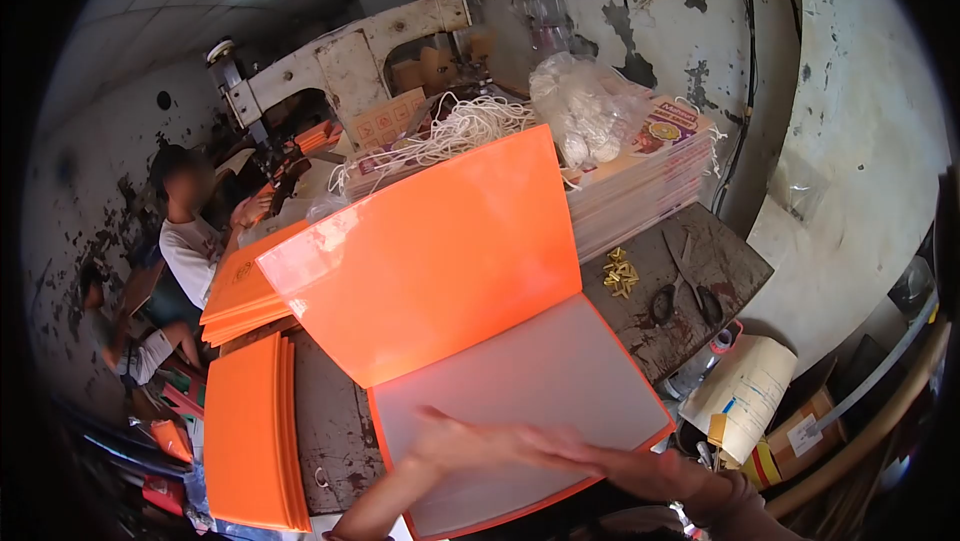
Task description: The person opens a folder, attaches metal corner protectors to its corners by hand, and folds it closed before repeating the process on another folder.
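Observation:
An orange folder (455,261) lies spread before me, its cover raised and its pale grey inside (530,361) facing up. Above the lower half, my left hand (475,444) has its fingers stretched out to the right and its thumb apart. My right hand (635,469) comes from the other side, fingers extended toward the left one. The two hands meet or overlap at the fingers, blurred by motion; I see nothing held in either. A stack of orange folders (250,431) stands to the left, with another orange stack (240,281) behind it.
Black-handled scissors (685,286) and small brass-coloured pieces (620,274) lie on the worn table (735,261). Behind are a tall printed stack (640,196), white cords (450,136) and a plastic bag (580,106). A large machine (350,56) and two people (190,231) are at the left.

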Motion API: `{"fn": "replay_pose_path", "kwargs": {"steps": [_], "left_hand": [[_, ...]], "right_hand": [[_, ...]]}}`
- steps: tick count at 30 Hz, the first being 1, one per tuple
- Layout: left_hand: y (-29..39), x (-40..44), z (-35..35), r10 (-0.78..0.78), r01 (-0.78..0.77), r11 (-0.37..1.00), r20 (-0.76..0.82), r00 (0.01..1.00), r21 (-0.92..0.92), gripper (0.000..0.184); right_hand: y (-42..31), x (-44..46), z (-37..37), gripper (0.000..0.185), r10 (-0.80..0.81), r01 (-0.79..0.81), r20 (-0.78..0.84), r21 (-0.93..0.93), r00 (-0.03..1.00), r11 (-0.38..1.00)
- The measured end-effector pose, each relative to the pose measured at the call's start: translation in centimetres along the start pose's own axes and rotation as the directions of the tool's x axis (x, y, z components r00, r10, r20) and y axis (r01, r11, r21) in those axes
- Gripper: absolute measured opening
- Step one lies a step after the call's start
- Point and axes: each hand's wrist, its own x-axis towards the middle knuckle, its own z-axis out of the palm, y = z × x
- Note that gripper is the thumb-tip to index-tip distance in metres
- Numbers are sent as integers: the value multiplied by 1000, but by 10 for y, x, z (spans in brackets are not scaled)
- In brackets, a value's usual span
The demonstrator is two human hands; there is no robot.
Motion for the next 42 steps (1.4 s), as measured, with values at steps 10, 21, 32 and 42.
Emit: {"fn": "replay_pose_path", "kwargs": {"steps": [10,21,32,42], "left_hand": [[-170,24,-148,-946,21,285,-277,171,-958,47],[-255,-163,-102,-556,951,268,-831,20,-156,31],[-226,-82,-98,-765,-648,305,-585,270,-698,35],[-188,23,-105,-891,-284,448,-394,-228,-848,23]], "right_hand": [[-62,-29,-98,22,-664,-603,-686,-674,296,427],[-60,-15,-160,17,-650,-774,-574,-632,499,-35],[-89,-8,-149,8,-400,-391,-778,-601,484,697],[-196,107,-99,15,-582,158,-430,-696,690,701]]}}
